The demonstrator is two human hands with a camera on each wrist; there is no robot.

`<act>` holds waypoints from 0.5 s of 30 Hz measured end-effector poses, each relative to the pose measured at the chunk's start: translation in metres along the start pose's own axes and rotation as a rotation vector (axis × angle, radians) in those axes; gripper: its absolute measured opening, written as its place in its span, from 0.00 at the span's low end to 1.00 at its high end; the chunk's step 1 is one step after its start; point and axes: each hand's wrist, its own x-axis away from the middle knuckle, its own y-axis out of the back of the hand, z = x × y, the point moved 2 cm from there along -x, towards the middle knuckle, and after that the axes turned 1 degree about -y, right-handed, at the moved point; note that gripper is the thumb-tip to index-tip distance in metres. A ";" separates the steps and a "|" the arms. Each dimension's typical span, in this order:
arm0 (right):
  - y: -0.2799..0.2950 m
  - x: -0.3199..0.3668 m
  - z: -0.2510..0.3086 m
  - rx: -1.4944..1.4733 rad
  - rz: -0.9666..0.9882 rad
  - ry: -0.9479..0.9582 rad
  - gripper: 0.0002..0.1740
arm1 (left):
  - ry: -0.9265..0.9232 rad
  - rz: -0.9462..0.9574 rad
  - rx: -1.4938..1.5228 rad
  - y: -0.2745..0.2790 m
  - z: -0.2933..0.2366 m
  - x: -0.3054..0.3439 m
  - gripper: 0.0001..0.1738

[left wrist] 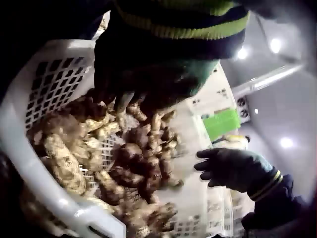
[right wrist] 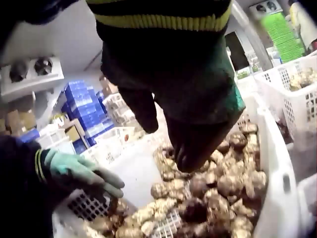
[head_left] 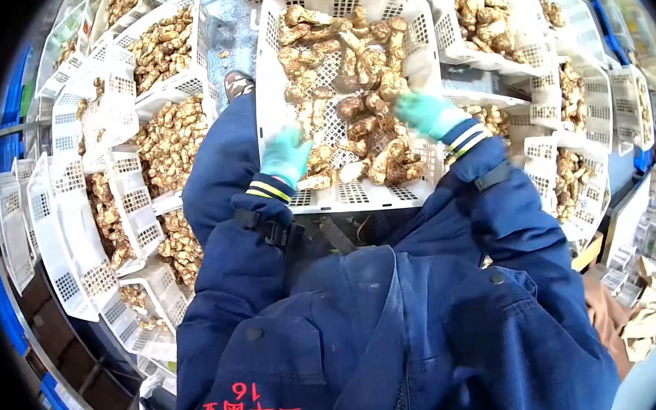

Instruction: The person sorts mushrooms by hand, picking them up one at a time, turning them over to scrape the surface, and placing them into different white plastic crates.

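Observation:
A white perforated basket [head_left: 358, 196] in front of the person holds brown and cream mushrooms [head_left: 369, 67] with dark caps, its mesh floor showing between them. The gloved left hand [head_left: 287, 156] is over the basket's left side, by some pale mushrooms; in the left wrist view its fingers point down at the mushrooms, and whether they grip one is hidden. At the right side the gloved right hand [head_left: 425, 114] hovers, slightly blurred, beside the mushrooms. The right wrist view shows this right hand [right wrist: 188, 109] with fingers extended downward and nothing visible held.
More white baskets of mushrooms stand at the left [head_left: 173, 144] and right [head_left: 483, 19]. A shoe [head_left: 238, 84] is on the floor left of the middle basket. Blue crates [right wrist: 84, 106] are stacked in the background, and a green stack [right wrist: 283, 37] stands farther off.

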 end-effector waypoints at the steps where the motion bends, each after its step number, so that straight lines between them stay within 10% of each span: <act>1: 0.000 -0.009 0.029 -0.536 0.351 -0.389 0.19 | -0.127 0.081 -0.333 -0.008 -0.016 0.007 0.26; 2: 0.003 -0.015 0.060 -0.898 0.524 -0.934 0.21 | -0.245 0.035 -0.448 -0.012 -0.018 0.008 0.29; 6: 0.002 -0.024 0.061 -0.738 0.201 -0.810 0.19 | -0.344 0.187 -0.820 -0.050 -0.044 -0.011 0.29; 8: 0.010 -0.028 0.058 -0.792 0.352 -0.880 0.17 | -0.529 0.237 -1.161 -0.079 -0.035 -0.020 0.28; 10: 0.008 -0.021 0.061 -0.829 0.305 -0.877 0.17 | -0.303 0.621 -1.085 -0.089 -0.029 -0.036 0.19; 15: 0.020 -0.016 0.056 -0.844 0.204 -0.949 0.15 | -0.240 0.715 -1.087 -0.077 -0.041 -0.040 0.13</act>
